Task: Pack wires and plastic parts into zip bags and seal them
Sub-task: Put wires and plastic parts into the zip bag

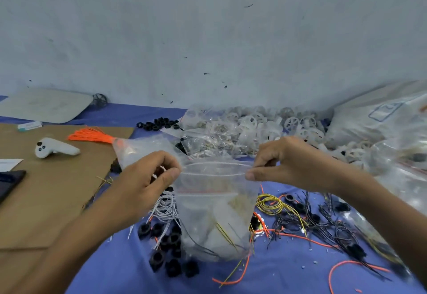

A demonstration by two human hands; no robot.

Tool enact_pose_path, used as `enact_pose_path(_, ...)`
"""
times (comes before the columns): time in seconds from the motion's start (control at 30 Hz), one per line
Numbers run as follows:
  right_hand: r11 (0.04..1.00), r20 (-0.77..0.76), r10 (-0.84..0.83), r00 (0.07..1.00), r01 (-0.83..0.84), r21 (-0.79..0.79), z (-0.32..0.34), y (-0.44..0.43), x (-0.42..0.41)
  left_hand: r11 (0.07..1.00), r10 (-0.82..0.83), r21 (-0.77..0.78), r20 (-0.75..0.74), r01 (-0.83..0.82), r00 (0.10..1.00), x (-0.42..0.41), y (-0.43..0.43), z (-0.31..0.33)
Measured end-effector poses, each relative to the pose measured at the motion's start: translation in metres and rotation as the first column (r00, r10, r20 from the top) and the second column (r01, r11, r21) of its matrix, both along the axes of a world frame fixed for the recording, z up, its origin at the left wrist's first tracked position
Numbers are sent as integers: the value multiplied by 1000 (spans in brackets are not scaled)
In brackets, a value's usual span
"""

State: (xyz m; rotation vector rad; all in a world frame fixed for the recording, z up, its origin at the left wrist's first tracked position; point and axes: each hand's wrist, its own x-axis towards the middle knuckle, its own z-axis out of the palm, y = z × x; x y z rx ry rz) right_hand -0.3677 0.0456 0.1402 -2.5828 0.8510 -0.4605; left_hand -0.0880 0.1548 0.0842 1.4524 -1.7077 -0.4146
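A clear zip bag (215,212) with a red seal line hangs upright between my hands, its mouth gaping open. Inside it lie white plastic parts and thin yellow and black wires. My left hand (150,178) pinches the bag's left top corner. My right hand (284,162) pinches the right top corner. Loose black plastic parts (168,247) and white wires (165,208) lie on the blue cloth under the bag. Yellow, black and orange wires (300,219) sprawl to its right.
A heap of white plastic wheels (265,125) and filled clear bags (208,136) sits behind. An orange wire bundle (92,136), a white controller (55,148) and cardboard (46,189) lie left. A large plastic sack (381,118) stands at right, a pale wall behind.
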Motion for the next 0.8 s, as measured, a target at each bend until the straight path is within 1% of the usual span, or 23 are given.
enact_pose_path(0.07, 1000, -28, -21, 999, 21, -5, -5, -7, -2, 1000, -2, 14, -33, 3, 999, 0, -6, -13)
enact_pose_path(0.17, 999, -64, -46, 997, 46, -6, -7, -14, -4, 997, 11, -72, -56, -15, 998, -1, -10, -19)
enact_pose_path(0.23, 998, -58, -45, 997, 43, -35, -7, -16, -1, 991, 41, -116, -163, -60, 986, -3, -13, -19)
enact_pose_path(0.3, 996, -20, -62, 998, 61, -70, -3, -15, 9, 988, 53, -127, -282, -92, 958, -6, -16, -19)
enact_pose_path(0.37, 994, 30, -71, 997, 73, -78, 0, -11, 24, 987, 47, -126, -351, -97, 935, -9, -19, -21)
enact_pose_path(0.43, 994, 9, -26, 1000, 26, -108, 1, -2, 42, 988, 41, -119, -394, -95, 918, -11, -21, -23)
enact_pose_path(0.53, 969, -140, 59, 988, -91, -229, -4, 8, 73, 983, 47, -141, -405, -113, 913, -14, -20, -24)
enact_pose_path(0.6, 954, -227, 59, 972, -122, -275, -5, 9, 90, 981, 44, -156, -388, -113, 920, -14, -19, -25)
enact_pose_path(0.67, 956, -238, 75, 968, -138, -260, -4, 9, 99, 980, 51, -159, -377, -119, 925, -12, -18, -27)
enact_pose_path(0.8, 966, -195, 102, 976, -143, -213, -8, 11, 107, 979, 74, -151, -372, -139, 925, -8, -19, -35)
